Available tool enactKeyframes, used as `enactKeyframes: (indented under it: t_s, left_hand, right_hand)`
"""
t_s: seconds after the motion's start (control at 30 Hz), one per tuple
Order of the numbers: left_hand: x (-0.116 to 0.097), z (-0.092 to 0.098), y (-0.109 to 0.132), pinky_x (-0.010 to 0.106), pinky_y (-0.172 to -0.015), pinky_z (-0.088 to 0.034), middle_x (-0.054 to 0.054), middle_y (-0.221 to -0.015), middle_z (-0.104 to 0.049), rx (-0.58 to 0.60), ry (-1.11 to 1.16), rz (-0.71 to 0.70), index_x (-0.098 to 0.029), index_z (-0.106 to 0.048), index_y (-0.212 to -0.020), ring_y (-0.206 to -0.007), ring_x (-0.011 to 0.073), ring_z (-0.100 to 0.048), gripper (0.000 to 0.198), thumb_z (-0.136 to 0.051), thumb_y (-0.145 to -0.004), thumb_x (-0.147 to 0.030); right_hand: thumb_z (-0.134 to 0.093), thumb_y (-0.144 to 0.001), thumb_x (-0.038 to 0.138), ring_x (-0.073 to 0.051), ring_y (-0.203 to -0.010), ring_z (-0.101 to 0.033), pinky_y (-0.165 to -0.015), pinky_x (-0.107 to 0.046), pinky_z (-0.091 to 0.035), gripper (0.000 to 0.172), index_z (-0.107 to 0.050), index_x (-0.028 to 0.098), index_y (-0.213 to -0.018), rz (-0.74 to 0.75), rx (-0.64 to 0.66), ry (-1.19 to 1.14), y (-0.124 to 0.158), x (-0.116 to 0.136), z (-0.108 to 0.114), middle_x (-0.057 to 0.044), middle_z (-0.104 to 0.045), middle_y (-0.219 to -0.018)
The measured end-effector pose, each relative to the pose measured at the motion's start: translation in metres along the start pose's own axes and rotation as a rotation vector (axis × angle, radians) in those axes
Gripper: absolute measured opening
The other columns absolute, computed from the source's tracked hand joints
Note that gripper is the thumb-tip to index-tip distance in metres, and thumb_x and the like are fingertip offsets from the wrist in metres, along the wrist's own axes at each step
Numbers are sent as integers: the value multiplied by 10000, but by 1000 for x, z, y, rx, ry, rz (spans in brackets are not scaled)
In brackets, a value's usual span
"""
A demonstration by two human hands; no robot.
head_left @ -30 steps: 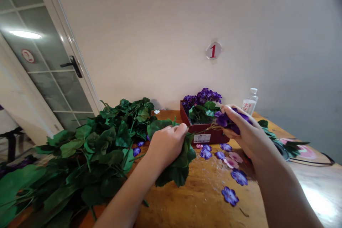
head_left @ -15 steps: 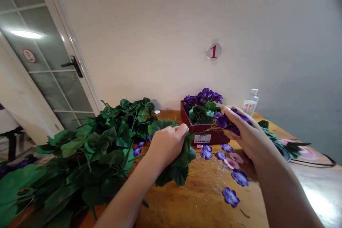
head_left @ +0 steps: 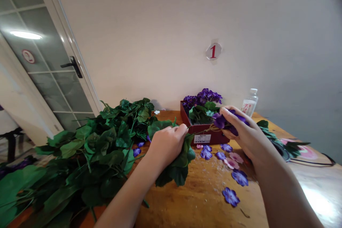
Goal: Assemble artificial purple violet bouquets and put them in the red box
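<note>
My left hand (head_left: 169,146) is closed round the green stem of an artificial flower, with broad green leaves (head_left: 177,171) hanging below the fist. The stem runs to the right toward my right hand (head_left: 240,131), whose fingers are wrapped about the purple flower head (head_left: 227,121). Thin pale stalks show between the two hands. Behind them stands a dark red box (head_left: 211,133) with a white label; purple flowers (head_left: 207,96) and leaves sit in it. Part of its right side is hidden by my right hand.
A large heap of green artificial leaves (head_left: 88,160) covers the left of the wooden table (head_left: 192,203). Loose purple petals (head_left: 231,196) and pink petals (head_left: 232,163) lie in front of the box. A clear bottle (head_left: 250,102) stands at the back right. More leaves and a black cord (head_left: 317,164) lie farther right.
My right hand and the purple flower head have shifted very slightly to the left. Both hands keep their hold.
</note>
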State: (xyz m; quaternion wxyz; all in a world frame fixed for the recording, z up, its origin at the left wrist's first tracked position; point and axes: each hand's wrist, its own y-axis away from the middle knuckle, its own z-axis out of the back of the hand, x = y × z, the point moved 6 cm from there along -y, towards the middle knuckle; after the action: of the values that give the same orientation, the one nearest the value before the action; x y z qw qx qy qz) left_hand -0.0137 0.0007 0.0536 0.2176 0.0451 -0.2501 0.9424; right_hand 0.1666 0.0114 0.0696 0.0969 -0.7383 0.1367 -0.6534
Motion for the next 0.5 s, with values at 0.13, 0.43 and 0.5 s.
enactKeyframes:
  t_s: [0.13, 0.43, 0.5]
  left_hand:
    - [0, 0, 0, 263, -478, -329, 20, -727, -634, 7, -4, -8, -224, -535, -912, -716, 216, -620, 215, -321, -927, -226]
    - [0, 1, 2, 264, -483, -337, 22, -734, -640, 9, -1, -5, -227, -530, -921, -729, 218, -624, 210, -320, -933, -234]
    - [0, 0, 1, 265, -485, -340, 22, -726, -639, 13, -1, -5, -226, -528, -918, -727, 217, -624, 215, -314, -937, -242]
  right_hand:
    - [-681, -692, 493, -54, -524, -349, -385, -130, -273, 319, -564, 213, -788, 23, -26, 40, 0, 0, 4, 23, -419, -663]
    - [-669, -686, 513, -63, -514, -335, -376, -152, -249, 323, -565, 228, -797, 19, -19, 85, 1, 0, 5, 24, -406, -661]
    - [-667, -678, 538, -65, -525, -352, -381, -152, -256, 351, -571, 231, -818, 4, -53, 125, 3, 0, 4, 19, -424, -674]
